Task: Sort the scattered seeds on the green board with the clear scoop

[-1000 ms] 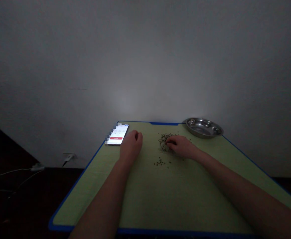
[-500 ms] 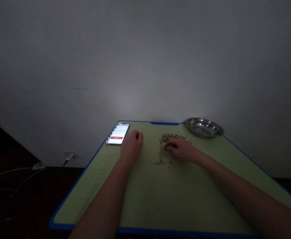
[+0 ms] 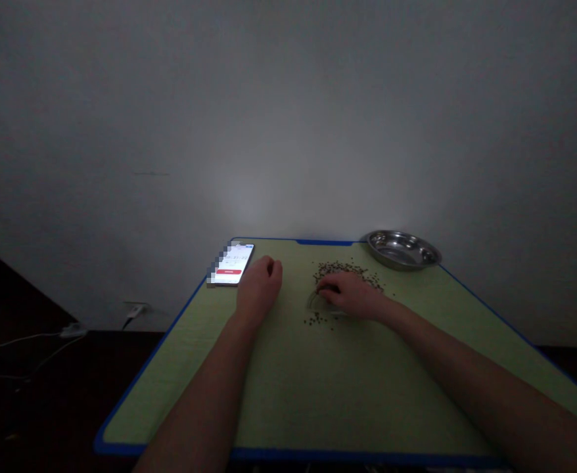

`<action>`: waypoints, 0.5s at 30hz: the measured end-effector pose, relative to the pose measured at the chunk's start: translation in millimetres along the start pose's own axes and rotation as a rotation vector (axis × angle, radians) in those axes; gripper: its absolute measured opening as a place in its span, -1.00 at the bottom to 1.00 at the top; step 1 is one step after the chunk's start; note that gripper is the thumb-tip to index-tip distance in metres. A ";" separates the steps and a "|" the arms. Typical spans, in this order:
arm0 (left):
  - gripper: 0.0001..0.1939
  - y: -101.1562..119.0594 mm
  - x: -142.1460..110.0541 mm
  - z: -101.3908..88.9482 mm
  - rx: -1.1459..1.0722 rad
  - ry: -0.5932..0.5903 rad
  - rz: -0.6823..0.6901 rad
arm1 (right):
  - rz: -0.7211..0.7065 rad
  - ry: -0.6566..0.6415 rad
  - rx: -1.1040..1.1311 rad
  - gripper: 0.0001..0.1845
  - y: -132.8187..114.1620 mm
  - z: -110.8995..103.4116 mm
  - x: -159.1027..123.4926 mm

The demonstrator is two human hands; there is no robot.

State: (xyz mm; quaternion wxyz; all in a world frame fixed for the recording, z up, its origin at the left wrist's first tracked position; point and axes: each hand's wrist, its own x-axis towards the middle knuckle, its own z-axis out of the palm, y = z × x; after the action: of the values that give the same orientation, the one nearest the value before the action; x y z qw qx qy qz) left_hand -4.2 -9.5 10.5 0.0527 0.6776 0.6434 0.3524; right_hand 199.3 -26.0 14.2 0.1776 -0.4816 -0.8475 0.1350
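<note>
Small dark grains lie scattered on the green tabletop, most of them just beyond my right hand. Its thumb and fingertips are pinched together low over the table; what they hold is too small to make out. A clear, see-through object shows faintly beneath and beside those fingers, its shape mostly hidden. Several more grains are spread on the near side of it. My left hand rests on the table beside the phone, fingers curled closed, and the inside of the grip is hidden.
A shiny metal bowl stands at the table's far right corner. The table has a blue edge and meets a pale wall. To the left, a plug and cables are low by the floor.
My right hand has shifted slightly left, and the clear object's curved edge shows more beside its fingertips. My left hand stays by the phone. The whole view has moved slightly.
</note>
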 end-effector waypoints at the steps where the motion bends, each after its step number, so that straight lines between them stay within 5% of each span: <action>1: -0.68 -0.6 0.0 0.2 -0.001 -0.002 0.001 | -0.004 -0.018 0.006 -0.79 -2.5 -0.2 0.0; 15: -0.66 1.7 -0.7 -0.4 0.032 -0.006 -0.003 | -0.145 -0.123 0.067 -0.77 -21.3 0.5 4.5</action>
State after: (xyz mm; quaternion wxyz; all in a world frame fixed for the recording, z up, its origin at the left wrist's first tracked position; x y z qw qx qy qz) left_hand -3.0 -10.5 11.4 0.0441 0.6784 0.6499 0.3399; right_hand 180.6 -32.8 23.0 0.1507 -0.4034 -0.8845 0.1795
